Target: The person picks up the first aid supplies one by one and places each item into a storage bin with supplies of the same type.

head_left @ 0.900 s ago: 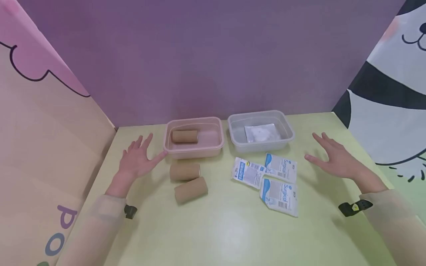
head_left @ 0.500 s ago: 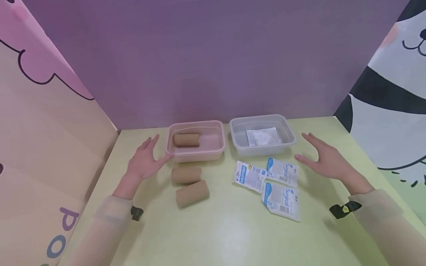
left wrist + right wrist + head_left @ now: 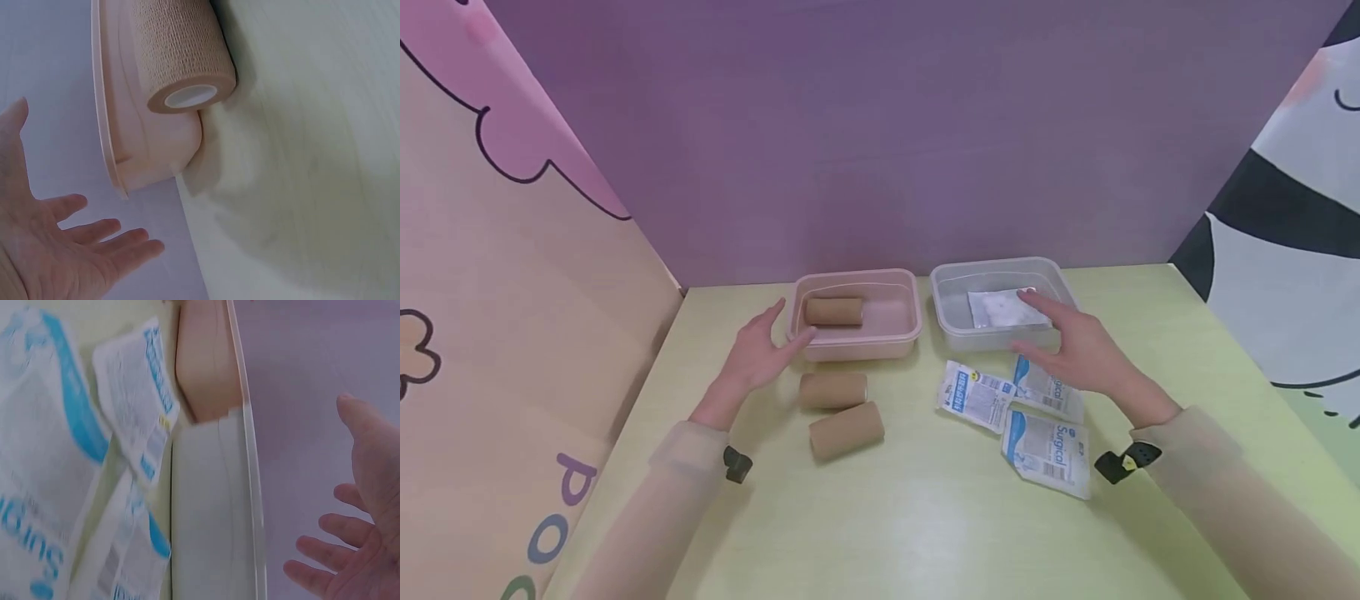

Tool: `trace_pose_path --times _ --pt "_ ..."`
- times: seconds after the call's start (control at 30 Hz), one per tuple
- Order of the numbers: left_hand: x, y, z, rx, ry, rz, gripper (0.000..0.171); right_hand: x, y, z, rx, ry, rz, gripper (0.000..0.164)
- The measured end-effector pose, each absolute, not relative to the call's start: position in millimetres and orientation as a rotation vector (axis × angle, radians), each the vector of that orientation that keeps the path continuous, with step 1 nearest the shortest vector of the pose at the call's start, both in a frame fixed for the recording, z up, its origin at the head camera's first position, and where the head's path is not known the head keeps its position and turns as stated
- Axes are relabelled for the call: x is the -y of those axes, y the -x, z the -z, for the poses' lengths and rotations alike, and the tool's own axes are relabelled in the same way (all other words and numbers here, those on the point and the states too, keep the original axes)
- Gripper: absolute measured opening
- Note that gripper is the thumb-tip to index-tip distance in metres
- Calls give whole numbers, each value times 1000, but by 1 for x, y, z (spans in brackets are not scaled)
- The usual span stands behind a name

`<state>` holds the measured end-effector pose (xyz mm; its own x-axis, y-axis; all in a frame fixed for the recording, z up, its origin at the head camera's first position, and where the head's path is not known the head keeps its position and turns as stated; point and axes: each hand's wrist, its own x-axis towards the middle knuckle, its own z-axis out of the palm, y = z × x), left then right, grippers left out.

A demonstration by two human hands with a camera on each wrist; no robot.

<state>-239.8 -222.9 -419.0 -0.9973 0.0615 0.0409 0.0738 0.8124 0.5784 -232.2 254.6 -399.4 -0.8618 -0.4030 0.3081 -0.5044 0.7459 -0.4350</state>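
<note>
brown rolls (image 3: 847, 432): three; white packets (image 3: 1047, 454): four; trays (image 3: 859, 350): two

The right hand (image 3: 375, 544) comes in from the right edge, thumb up and fingers (image 3: 347, 530) loosely spread in front of a purple wall (image 3: 300, 425). Left of it, the rim of a white tub (image 3: 212, 519) runs up the view, with a pink tub (image 3: 209, 359) just beyond its end. On the pale bench (image 3: 119, 319) lie three blue-and-white packets (image 3: 134, 394), close together and blurred; the biggest bears upside-down blue letters.
</note>
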Motion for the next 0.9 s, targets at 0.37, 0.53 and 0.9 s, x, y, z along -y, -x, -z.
trace_pose_path --times 0.37,0.53,0.9 --pt "214 254 428 3006 52 1022 99 -187 232 405 2734 -914 -835 79" --pt "211 257 431 3013 31 1026 100 -168 230 413 2726 -979 -876 79" --pt "208 262 438 3000 -12 1030 96 -135 219 429 2679 -1140 -937 78"
